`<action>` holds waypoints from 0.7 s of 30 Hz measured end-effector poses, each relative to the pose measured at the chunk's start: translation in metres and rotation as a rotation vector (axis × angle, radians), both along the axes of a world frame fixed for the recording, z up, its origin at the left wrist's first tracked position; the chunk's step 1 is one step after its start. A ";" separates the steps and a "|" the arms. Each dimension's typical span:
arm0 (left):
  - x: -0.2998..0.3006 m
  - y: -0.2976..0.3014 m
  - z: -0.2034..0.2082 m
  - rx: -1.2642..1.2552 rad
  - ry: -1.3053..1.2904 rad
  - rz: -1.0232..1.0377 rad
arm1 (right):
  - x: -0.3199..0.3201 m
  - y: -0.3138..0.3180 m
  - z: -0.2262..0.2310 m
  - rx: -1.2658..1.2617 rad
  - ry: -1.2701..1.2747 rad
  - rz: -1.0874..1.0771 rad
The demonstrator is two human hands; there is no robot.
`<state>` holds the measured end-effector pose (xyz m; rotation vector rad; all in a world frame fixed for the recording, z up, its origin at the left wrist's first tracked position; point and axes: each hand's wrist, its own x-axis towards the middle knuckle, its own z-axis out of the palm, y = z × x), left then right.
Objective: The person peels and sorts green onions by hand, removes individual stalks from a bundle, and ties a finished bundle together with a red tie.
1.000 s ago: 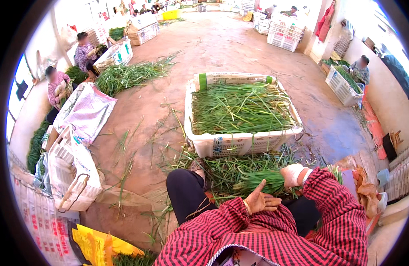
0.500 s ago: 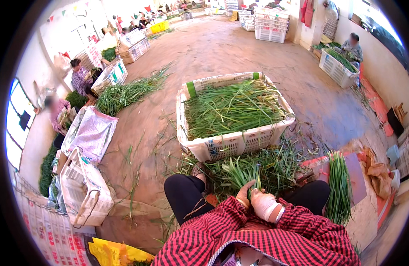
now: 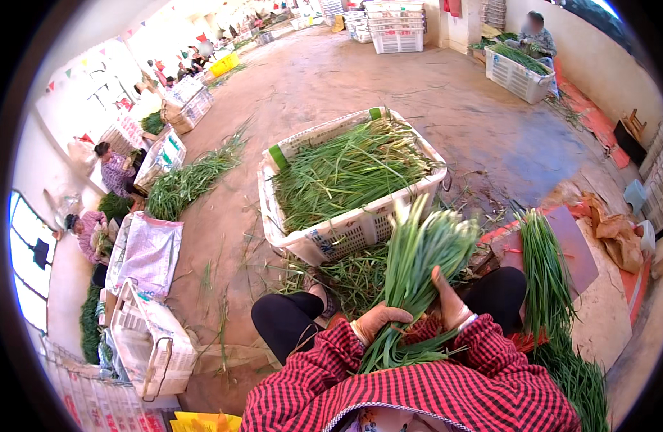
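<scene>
A thick bunch of chives [image 3: 426,252] with pale stem ends lies across my lap, its stems pointing up and away. My left hand [image 3: 384,318] is closed round its lower part. Against the bunch's right side is my right hand [image 3: 452,301], thumb stretched upward; its other fingers are mostly hidden by the leaves. Just beyond, a white plastic crate [image 3: 338,243] is heaped with loose chives [image 3: 353,173]. Another sheaf of chives [image 3: 543,270] lies on a board [image 3: 576,255] at my right, with more greens [image 3: 576,378] below it.
Trimmed leaves [image 3: 353,273] litter the floor before my feet. On the left stand an empty-looking crate [image 3: 153,338] and a pale sack [image 3: 146,248]. Several people work beside crates along both walls. A stack of white crates [image 3: 396,29] stands at the back.
The bunch has come up into fuller view, stem ends now pointing away. My left hand has moved left and my right hand has loosened and spread its thumb. The view has shifted rightward.
</scene>
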<state>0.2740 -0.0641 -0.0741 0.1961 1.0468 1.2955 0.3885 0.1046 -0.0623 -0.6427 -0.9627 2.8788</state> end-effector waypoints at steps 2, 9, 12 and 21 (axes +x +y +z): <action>-0.001 -0.004 0.033 0.105 0.162 -0.048 | -0.016 0.008 0.013 -0.042 0.120 -0.112; -0.036 -0.068 0.099 0.040 0.698 -0.132 | -0.065 0.055 0.073 -0.041 0.377 -0.329; -0.038 -0.107 0.105 -0.037 0.584 -0.005 | -0.085 0.066 0.049 0.212 0.258 -0.170; 0.019 -0.179 0.068 -0.139 0.110 0.193 | -0.124 0.053 -0.043 1.112 0.190 0.394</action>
